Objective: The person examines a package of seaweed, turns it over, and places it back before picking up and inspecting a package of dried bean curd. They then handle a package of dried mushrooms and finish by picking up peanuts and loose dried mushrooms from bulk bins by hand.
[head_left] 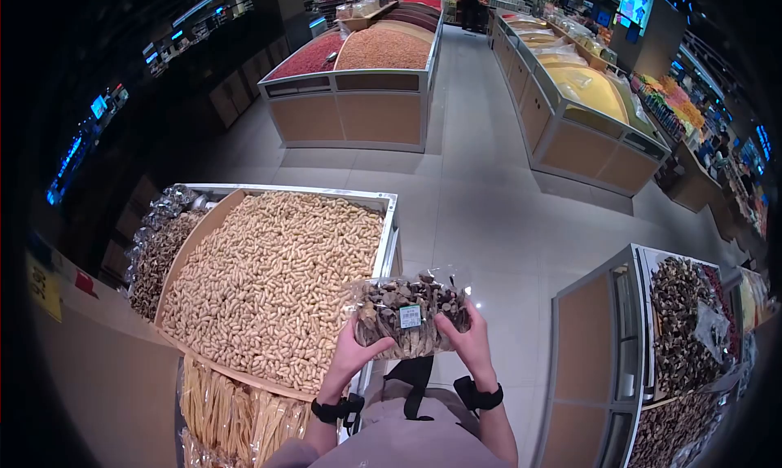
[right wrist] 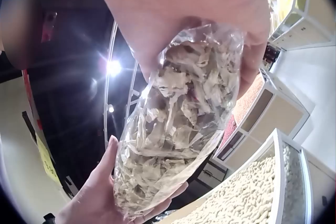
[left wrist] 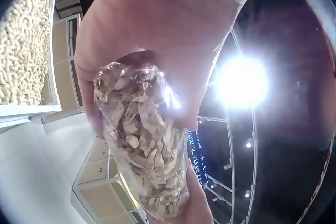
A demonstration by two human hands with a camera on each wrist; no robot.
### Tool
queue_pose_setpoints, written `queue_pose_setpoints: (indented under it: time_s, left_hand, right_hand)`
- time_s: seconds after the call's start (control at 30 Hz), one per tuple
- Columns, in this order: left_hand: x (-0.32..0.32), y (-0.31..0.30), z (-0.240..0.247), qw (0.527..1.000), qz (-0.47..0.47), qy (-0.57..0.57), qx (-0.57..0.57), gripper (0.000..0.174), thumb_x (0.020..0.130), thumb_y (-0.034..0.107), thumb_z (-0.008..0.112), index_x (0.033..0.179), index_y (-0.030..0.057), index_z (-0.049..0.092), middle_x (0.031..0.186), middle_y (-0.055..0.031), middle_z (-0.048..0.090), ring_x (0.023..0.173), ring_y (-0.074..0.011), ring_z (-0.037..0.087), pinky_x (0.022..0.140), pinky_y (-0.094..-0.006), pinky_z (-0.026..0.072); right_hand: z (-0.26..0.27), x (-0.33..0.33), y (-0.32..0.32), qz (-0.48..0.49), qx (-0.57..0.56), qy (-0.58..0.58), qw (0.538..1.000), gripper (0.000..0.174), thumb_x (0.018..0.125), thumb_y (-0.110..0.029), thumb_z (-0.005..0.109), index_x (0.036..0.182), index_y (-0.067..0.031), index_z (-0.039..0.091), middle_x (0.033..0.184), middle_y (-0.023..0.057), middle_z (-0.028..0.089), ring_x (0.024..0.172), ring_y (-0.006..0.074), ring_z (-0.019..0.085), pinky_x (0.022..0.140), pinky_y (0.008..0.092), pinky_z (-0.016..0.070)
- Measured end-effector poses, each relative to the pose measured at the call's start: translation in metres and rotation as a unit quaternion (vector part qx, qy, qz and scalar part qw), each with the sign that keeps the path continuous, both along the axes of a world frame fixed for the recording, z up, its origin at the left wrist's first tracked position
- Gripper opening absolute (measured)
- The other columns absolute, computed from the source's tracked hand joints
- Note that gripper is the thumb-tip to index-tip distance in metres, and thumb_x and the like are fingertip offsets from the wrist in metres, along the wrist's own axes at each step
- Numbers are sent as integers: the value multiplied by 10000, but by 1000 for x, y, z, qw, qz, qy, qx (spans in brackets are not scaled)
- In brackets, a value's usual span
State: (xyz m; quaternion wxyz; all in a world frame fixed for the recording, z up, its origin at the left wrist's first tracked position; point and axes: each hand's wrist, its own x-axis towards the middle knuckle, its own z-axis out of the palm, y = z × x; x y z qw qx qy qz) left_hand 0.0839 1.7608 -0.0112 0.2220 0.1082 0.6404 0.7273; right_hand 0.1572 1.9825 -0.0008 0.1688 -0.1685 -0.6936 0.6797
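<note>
A clear plastic bag of dried mushrooms [head_left: 399, 317] with a white and green price label [head_left: 410, 316] is held up in front of the person's body. The left hand [head_left: 355, 355] grips its left end, thumb across the front face. At the other end the right hand [head_left: 470, 343] grips it the same way, its fingers mostly hidden behind the bag. Seen from the left wrist, the bag [left wrist: 144, 140] is end-on, brown-grey pieces pressed against the film. In the right wrist view the bag [right wrist: 178, 119] spans between both hands.
A bin of peanuts in shells [head_left: 277, 281] stands at the left, its white rim close to the bag. Bagged yellow strips [head_left: 232, 415] lie below it. On the right, a stand [head_left: 595, 362] carries dried mushrooms [head_left: 684, 321]. Bulk-food counters [head_left: 346, 114] stand farther off across the tiled floor [head_left: 472, 224].
</note>
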Motion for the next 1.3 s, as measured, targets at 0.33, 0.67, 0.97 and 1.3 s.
queue_pose_setpoints:
  time_s: [0.33,0.67,0.97,1.3]
  left_hand:
    - [-145,114,15,994,83,55,35,701,695,155,877,1263,-32,511,1123,-90,643,1000,-162,634,911,-307,507]
    - [-256,175,8,991,128,38,28,903,645,192,903,1351,-57,398,1206,-130,589,1096,-191,592,984,-323,460]
    - [-310,208,-4,975,219,36,-2,871,674,210,874,1353,-51,396,1242,-131,562,1132,-199,565,1010,-335,440]
    - [-444,317,30,945,309,109,3,800,728,203,843,1356,-20,401,1237,-115,570,1128,-194,571,1007,-338,442]
  right_hand:
    - [27,-151,103,-9,135,13,991,548,777,-229,815,1210,16,585,1195,102,548,1059,196,589,886,348,486]
    - [-3,-253,209,-6,-106,52,993,1008,789,-425,802,1529,-132,182,1505,150,324,1354,282,403,1026,392,432]
    - [-10,-384,230,215,-109,-41,970,882,789,-187,821,1441,74,287,1313,152,527,1176,180,536,984,325,446]
    - [49,-552,326,280,-27,-7,960,745,821,-239,794,1378,23,375,1167,143,620,1073,164,584,934,304,464]
